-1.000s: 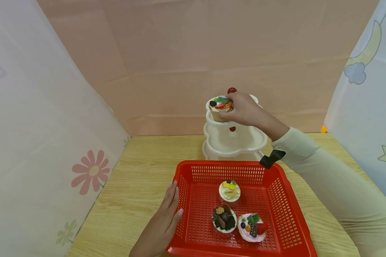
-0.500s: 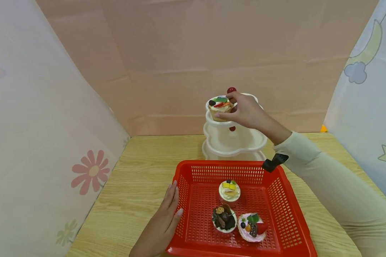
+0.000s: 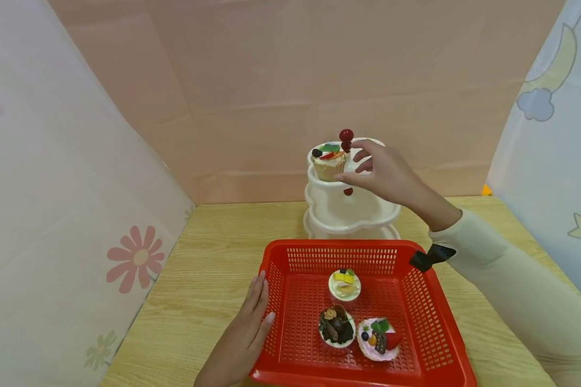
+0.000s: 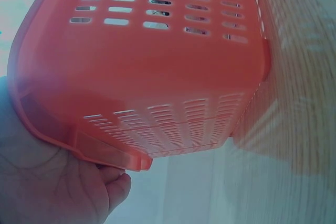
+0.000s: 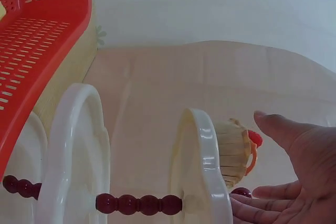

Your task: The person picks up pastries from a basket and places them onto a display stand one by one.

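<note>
A cupcake topped with fruit (image 3: 328, 163) sits on the top tier of a white tiered stand (image 3: 351, 212) in the head view. My right hand (image 3: 384, 171) is just to the right of it, thumb and fingers spread with nothing between them. In the right wrist view a gap shows between the thumb and the cupcake (image 5: 234, 150). My left hand (image 3: 242, 333) rests with straight fingers on the left rim of a red basket (image 3: 344, 245). The left wrist view shows its palm (image 4: 58, 187) against the basket's outer edge.
Inside the basket stand a yellow-topped cupcake (image 3: 345, 286), a chocolate cupcake (image 3: 337, 328) and a pink cupcake (image 3: 378, 339). A red beaded post (image 3: 346, 137) rises from the stand. Wooden table (image 3: 218, 242) surrounds the basket, with printed cloth walls at both sides.
My right hand has let go of the fruit cupcake and drawn back to the right, its fingers spreading. The cupcake stays on the top tier. My left hand has stayed at the rim.
</note>
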A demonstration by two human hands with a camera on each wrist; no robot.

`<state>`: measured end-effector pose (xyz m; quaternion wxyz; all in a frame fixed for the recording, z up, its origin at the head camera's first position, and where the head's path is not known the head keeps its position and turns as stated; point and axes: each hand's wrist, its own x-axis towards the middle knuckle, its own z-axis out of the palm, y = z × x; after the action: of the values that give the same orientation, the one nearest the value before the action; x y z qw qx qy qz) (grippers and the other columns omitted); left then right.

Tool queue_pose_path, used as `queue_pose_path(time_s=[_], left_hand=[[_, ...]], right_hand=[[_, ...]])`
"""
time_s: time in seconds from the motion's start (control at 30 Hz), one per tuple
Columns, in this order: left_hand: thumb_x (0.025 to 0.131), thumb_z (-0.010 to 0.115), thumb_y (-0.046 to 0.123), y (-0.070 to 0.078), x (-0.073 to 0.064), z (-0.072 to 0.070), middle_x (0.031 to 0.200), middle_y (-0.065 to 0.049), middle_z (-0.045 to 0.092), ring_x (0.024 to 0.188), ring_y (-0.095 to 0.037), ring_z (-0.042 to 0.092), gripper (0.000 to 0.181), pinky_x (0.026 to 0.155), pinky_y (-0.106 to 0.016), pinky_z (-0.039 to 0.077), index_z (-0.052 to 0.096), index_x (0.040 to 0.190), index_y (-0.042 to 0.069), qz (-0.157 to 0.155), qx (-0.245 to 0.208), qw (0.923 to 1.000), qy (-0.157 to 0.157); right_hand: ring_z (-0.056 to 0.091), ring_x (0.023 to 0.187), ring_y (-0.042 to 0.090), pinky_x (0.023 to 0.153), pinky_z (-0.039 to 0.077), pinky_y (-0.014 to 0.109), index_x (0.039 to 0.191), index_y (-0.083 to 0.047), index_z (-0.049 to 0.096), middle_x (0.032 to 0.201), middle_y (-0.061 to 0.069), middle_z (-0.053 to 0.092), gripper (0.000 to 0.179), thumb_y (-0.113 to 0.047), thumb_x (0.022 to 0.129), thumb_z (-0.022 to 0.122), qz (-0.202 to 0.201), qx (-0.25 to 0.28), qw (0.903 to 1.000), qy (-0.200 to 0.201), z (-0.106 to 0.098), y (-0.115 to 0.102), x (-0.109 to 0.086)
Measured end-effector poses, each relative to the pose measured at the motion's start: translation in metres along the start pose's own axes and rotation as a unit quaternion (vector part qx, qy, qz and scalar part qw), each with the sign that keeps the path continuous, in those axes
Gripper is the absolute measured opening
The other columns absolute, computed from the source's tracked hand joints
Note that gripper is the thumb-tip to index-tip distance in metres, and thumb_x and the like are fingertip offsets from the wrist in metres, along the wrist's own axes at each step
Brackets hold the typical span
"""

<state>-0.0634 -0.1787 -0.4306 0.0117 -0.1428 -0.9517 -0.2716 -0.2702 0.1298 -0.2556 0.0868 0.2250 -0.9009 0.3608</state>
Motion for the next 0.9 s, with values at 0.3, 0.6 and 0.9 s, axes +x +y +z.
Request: queue_pose_path(time_s=[0.3, 0.6, 0.9], left_hand=[[0.101, 0.036, 0.042, -0.001, 0.000, -0.001, 0.158, 0.009, 0.001, 0.144, -0.019, 0.005, 0.060, 0.105, -0.044, 0.031, 0.013, 0.152, 0.018, 0.005, -0.014, 0.9997, 0.020], [0.101, 0.034, 0.045, -0.005, 0.000, -0.002, 0.158, 0.009, 0.000, 0.144, -0.018, 0.003, 0.062, 0.104, -0.044, 0.033, 0.011, 0.152, 0.018, 0.000, -0.003, 0.9998, 0.022], [0.101, 0.033, 0.044, -0.006, 0.000, -0.001, 0.158, 0.008, -0.003, 0.144, -0.016, 0.002, 0.062, 0.103, -0.044, 0.034, 0.010, 0.152, 0.018, 0.000, 0.004, 0.9998, 0.017]], right_hand=[[0.061, 0.102, 0.028, 0.086, 0.049, 0.047, 0.130, -0.006, 0.050, 0.122, 0.011, 0.059, 0.076, -0.051, 0.074, 0.075, -0.022, -0.012, 0.9994, 0.026, -0.004, -0.008, -0.031], [0.063, 0.100, 0.029, 0.082, 0.052, 0.047, 0.128, -0.006, 0.053, 0.125, 0.009, 0.059, 0.065, -0.038, 0.077, 0.077, -0.095, -0.041, 0.9928, 0.060, 0.004, -0.010, -0.054], [0.062, 0.098, 0.023, 0.081, 0.053, 0.043, 0.128, -0.010, 0.055, 0.121, 0.006, 0.061, 0.062, -0.030, 0.075, 0.081, -0.127, -0.028, 0.9905, 0.047, 0.012, -0.009, -0.078]])
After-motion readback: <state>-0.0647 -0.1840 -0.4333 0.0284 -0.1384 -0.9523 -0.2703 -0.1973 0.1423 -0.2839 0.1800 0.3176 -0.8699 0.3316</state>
